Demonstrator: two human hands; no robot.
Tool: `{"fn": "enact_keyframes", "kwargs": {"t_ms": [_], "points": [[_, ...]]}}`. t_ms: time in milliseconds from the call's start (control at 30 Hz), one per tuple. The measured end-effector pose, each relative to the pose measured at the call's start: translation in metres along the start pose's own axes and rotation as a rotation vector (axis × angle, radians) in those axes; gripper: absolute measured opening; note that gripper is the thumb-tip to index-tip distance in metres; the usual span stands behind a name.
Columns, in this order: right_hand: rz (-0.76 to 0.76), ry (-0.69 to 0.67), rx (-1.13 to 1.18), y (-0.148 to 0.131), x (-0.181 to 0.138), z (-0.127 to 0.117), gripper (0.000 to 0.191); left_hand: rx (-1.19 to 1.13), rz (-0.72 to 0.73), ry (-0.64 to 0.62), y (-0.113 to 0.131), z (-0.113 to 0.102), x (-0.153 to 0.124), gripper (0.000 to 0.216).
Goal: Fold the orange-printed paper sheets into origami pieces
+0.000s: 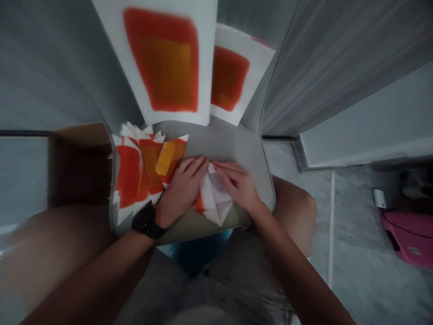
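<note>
A white sheet of paper with red-orange print, partly folded [216, 205], lies on the grey chair seat in front of me. My left hand [185, 186] rests flat over the paper's left side, fingers stretched toward its top corner. On the opposite side, my right hand [238, 183] pinches the paper near that same corner, thumb and fingers closed. Just left of my left hand is a folded paper piece [171, 155] with a yellow-orange face. Beside it, a fanned pile of folded red and white papers [130, 169] covers the seat's left edge.
Two unfolded printed sheets, a larger one [206, 54] and a smaller one [260, 58], lean against the chair back. An open cardboard box [79, 135] stands left of the chair [233, 137]. A pink object [411, 234] and a small white device [379, 198] lie at right.
</note>
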State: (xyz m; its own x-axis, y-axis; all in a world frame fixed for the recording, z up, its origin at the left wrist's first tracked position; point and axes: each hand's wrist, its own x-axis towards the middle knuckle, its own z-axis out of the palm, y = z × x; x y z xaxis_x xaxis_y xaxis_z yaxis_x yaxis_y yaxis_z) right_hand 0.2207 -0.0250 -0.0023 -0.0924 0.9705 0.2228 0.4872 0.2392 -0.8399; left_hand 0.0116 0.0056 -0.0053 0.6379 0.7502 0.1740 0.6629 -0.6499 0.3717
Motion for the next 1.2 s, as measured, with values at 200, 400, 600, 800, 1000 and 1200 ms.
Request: {"fn": "enact_keyframes", "kwargs": {"t_ms": [200,400,600,800,1000,1200], "points": [[0.271,-0.006,0.113,0.004,0.015,-0.005,0.037,-0.036,-0.037,-0.003,0.002,-0.002,-0.001,0.062],[0.354,-0.179,-0.094,-0.008,0.052,-0.018,0.014,-0.118,-0.102,0.108,0.004,-0.001,-0.004,0.059],[0.38,-0.353,-0.181,-0.014,0.069,-0.022,0.016,-0.129,-0.115,0.176,0.007,0.001,-0.002,0.047],[0.408,-0.406,0.005,-0.016,0.056,-0.024,0.018,-0.218,-0.154,0.176,0.01,-0.004,-0.002,0.048],[0.521,-0.368,0.307,-0.027,0.032,-0.03,0.03,-0.61,-0.241,0.178,0.001,-0.018,0.003,0.048],[0.49,-0.345,0.3,-0.03,0.018,-0.028,0.033,-0.696,-0.197,-0.001,-0.007,-0.027,0.006,0.046]]}}
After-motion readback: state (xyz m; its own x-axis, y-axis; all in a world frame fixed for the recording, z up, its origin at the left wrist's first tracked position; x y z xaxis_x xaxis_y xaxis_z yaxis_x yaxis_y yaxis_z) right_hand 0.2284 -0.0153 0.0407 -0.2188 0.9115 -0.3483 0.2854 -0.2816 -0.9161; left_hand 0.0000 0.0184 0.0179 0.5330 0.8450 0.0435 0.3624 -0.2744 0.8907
